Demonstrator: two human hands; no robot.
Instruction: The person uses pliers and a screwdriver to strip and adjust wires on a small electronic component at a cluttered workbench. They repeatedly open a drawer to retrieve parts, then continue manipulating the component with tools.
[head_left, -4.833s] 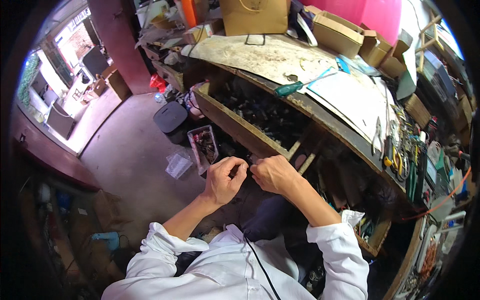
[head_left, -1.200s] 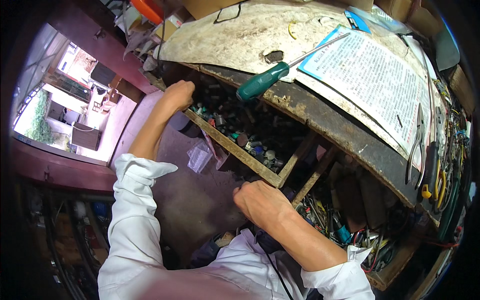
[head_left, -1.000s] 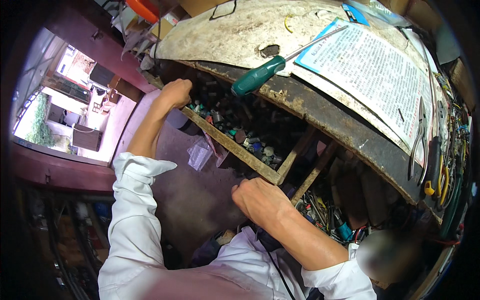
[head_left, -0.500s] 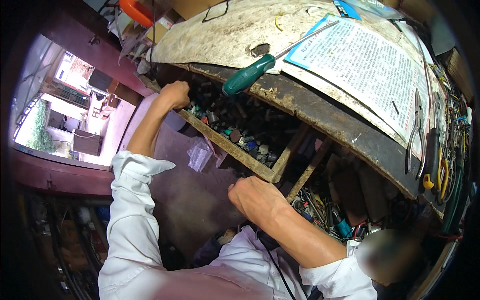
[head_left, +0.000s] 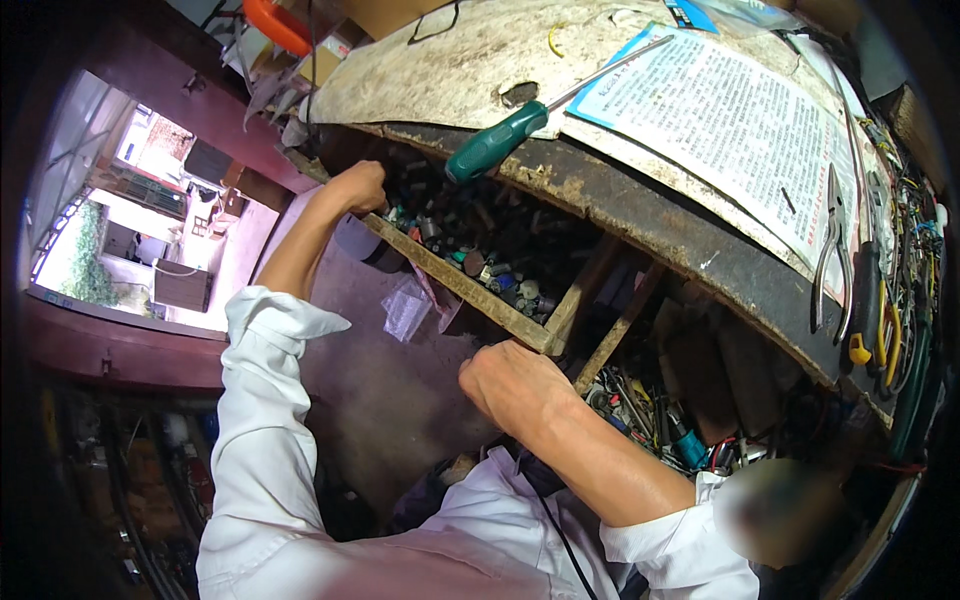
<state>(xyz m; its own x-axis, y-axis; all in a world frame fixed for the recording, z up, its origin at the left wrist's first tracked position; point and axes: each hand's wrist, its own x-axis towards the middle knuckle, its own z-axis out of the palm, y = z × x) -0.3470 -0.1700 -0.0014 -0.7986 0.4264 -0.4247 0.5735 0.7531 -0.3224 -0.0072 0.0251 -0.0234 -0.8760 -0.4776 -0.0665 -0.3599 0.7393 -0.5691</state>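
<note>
My left hand (head_left: 356, 188) is curled over the left end of a wooden drawer (head_left: 445, 270), which is pulled out under the workbench's edge (head_left: 650, 238). Inside lie several small loose parts (head_left: 500, 270), some cylindrical, mostly in shadow. My right hand (head_left: 510, 385) is bent closed just below the drawer's front right corner; its fingertips and anything in them are hidden. A green-handled screwdriver (head_left: 498, 140) lies on the bench above the drawer, its shaft resting over a printed sheet (head_left: 700, 130).
Pliers (head_left: 832, 250) and yellow-handled tools (head_left: 880, 340) crowd the bench's right side. A lower compartment (head_left: 650, 420) holds jumbled tools. A plastic bag (head_left: 405, 310) lies on the floor (head_left: 370, 400). An open doorway (head_left: 140, 230) is at left; an orange object (head_left: 275, 25) sits at the top.
From being close together 4.8 seconds ago, my hands moved apart to the drawer's two ends. In the last second, my right hand shifted slightly upward and the view moved a little.
</note>
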